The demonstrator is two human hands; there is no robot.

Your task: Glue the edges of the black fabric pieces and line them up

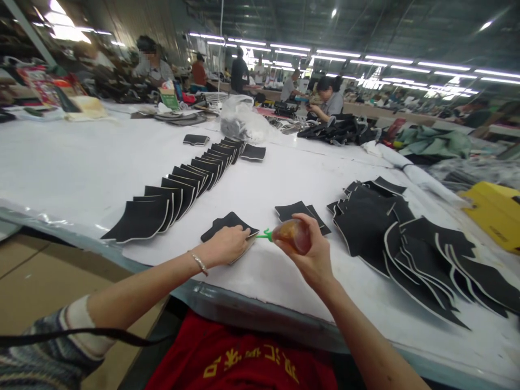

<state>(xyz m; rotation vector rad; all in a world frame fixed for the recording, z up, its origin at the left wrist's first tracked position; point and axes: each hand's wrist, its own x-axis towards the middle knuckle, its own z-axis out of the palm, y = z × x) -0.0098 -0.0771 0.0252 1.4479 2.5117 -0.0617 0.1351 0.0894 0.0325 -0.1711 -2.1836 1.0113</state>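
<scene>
My right hand is wrapped round a squeeze bottle of amber liquid. The bottle lies on its side in the air, and its thin green nozzle points left, at the edge of a black panel with pale edges. On that panel is my left hand, fingers bent and together near its right end; the thumb is mostly hidden. Just beyond the bottle lie a couple of loose black panels, overlapping one another.
A long row of overlapping black panels runs up the left of the white table. Heaped black panels cover the right side, near a yellow box. A clear plastic bag stands farther back. Co-workers sit beyond.
</scene>
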